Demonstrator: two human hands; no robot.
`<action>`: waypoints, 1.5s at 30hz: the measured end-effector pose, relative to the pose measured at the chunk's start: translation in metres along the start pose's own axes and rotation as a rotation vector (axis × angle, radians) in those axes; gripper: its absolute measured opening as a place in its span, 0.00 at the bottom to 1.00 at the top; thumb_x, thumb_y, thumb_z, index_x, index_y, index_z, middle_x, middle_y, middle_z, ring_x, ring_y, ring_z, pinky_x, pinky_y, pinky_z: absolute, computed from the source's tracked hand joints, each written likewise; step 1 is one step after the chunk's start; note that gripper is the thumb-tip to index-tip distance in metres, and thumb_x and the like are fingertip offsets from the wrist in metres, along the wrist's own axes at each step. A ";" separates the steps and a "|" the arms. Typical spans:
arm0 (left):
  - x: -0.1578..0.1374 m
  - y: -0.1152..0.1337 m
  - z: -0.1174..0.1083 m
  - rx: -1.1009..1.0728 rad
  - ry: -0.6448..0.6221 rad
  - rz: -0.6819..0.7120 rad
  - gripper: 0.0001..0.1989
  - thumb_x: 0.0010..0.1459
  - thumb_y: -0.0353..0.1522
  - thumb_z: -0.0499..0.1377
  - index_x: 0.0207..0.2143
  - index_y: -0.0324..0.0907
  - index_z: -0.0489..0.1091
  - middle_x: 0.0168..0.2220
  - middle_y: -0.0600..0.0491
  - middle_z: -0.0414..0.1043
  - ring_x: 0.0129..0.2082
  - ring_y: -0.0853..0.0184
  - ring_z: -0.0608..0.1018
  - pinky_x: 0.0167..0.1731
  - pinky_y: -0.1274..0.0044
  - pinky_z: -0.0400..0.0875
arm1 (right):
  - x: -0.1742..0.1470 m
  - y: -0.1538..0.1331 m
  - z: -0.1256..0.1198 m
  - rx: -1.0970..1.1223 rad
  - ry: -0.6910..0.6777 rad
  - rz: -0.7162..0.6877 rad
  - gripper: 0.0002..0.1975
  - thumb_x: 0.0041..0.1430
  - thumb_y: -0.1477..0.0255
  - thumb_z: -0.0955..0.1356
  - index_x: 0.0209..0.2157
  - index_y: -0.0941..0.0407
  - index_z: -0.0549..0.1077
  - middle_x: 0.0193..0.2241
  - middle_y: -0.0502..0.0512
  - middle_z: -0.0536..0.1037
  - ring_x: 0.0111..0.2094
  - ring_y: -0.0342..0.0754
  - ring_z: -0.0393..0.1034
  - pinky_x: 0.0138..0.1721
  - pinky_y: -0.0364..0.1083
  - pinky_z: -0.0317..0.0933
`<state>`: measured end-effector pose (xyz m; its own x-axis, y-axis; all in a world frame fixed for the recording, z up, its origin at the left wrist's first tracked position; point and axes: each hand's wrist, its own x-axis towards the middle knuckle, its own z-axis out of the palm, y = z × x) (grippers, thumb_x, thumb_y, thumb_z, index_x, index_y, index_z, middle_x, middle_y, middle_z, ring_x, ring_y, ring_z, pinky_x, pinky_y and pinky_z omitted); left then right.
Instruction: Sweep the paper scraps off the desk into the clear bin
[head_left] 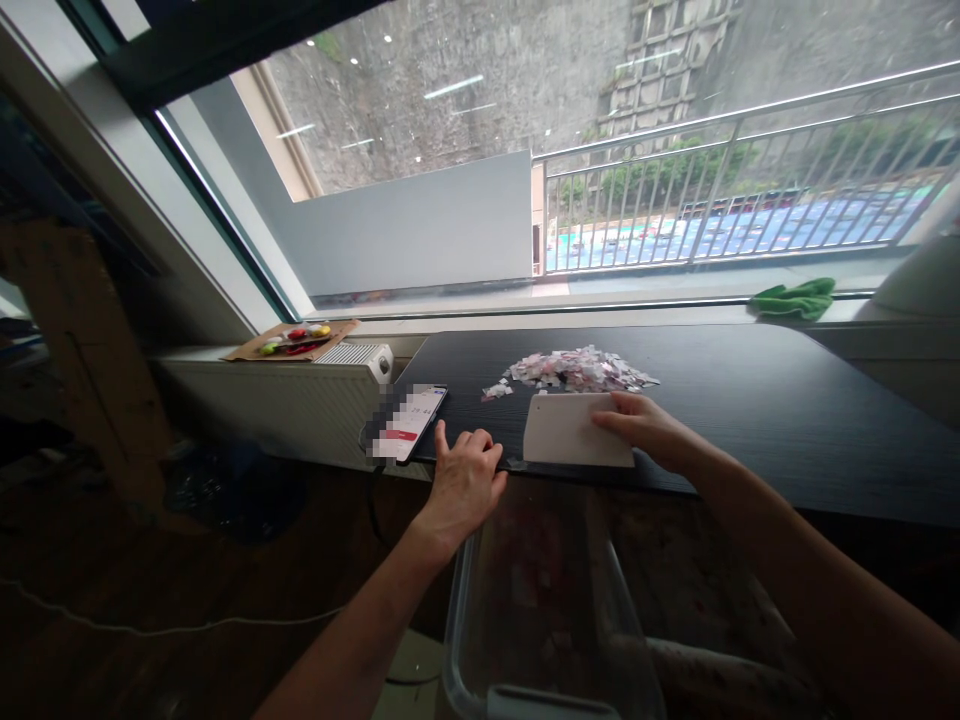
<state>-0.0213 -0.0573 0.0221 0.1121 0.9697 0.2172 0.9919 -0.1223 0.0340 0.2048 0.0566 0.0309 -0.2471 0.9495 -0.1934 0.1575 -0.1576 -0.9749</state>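
My right hand [637, 422] pinches the upper right part of a flat white card [566, 430], with the thumb on its near face. The card stands tilted near the front edge of the dark table, and a small dark dot marks its upper left corner. Behind it lies a loose heap of small pale and pinkish paper-like scraps [581, 368]. My left hand [466, 480] rests on the table's front edge, thumb apart and fingers loosely bent, holding nothing that I can see. Left of it, a phone [409, 422] with a lit screen lies at the table's corner.
Below the table edge stands a clear plastic bin [461, 610] with some scraps inside. The dark table [765, 400] reaches to the window sill, where a green cloth [795, 299] lies. On the left are a radiator [300, 405] and cardboard with colourful items [300, 340].
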 end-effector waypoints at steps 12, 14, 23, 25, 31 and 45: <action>0.001 -0.001 0.002 -0.006 0.023 0.007 0.06 0.59 0.31 0.60 0.39 0.43 0.75 0.43 0.50 0.74 0.44 0.59 0.74 0.63 0.47 0.44 | -0.005 -0.010 0.015 -0.034 0.038 -0.036 0.05 0.50 0.81 0.68 0.26 0.57 0.73 0.23 0.50 0.78 0.23 0.43 0.71 0.24 0.40 0.65; 0.000 -0.002 0.003 -0.012 0.025 0.008 0.06 0.59 0.31 0.60 0.39 0.43 0.75 0.43 0.50 0.74 0.44 0.59 0.74 0.63 0.47 0.45 | -0.003 -0.011 0.018 -0.042 0.033 -0.030 0.05 0.51 0.81 0.68 0.27 0.57 0.73 0.23 0.51 0.78 0.23 0.44 0.71 0.25 0.41 0.65; -0.014 0.002 0.000 -0.048 -0.005 0.009 0.13 0.58 0.29 0.60 0.47 0.43 0.74 0.46 0.49 0.73 0.48 0.58 0.73 0.63 0.47 0.46 | -0.009 -0.010 0.017 -0.038 -0.052 -0.018 0.05 0.50 0.81 0.68 0.27 0.58 0.74 0.23 0.50 0.79 0.23 0.42 0.72 0.25 0.39 0.65; -0.020 0.003 -0.003 -0.082 -0.015 0.034 0.13 0.58 0.28 0.60 0.46 0.44 0.74 0.46 0.49 0.73 0.48 0.58 0.73 0.63 0.46 0.46 | -0.013 -0.010 0.014 -0.038 -0.100 -0.014 0.04 0.49 0.81 0.69 0.26 0.58 0.74 0.23 0.49 0.79 0.23 0.42 0.72 0.24 0.39 0.65; -0.013 -0.011 -0.007 -0.180 0.070 0.016 0.11 0.59 0.29 0.58 0.43 0.45 0.75 0.44 0.50 0.73 0.47 0.60 0.74 0.63 0.48 0.46 | -0.010 -0.009 -0.003 -0.114 -0.017 -0.153 0.04 0.47 0.74 0.71 0.28 0.56 0.74 0.23 0.49 0.78 0.22 0.43 0.71 0.22 0.39 0.64; 0.042 -0.042 0.042 -0.285 0.435 -0.220 0.12 0.56 0.24 0.54 0.38 0.44 0.75 0.38 0.51 0.74 0.46 0.60 0.74 0.63 0.55 0.50 | 0.057 -0.031 0.061 -0.328 0.015 -0.530 0.16 0.55 0.71 0.69 0.47 0.53 0.71 0.36 0.56 0.84 0.39 0.52 0.79 0.40 0.51 0.72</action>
<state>-0.0558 -0.0028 -0.0116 -0.1904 0.8095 0.5553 0.9272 -0.0377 0.3728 0.1277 0.0997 0.0435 -0.3591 0.8798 0.3114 0.3027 0.4254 -0.8529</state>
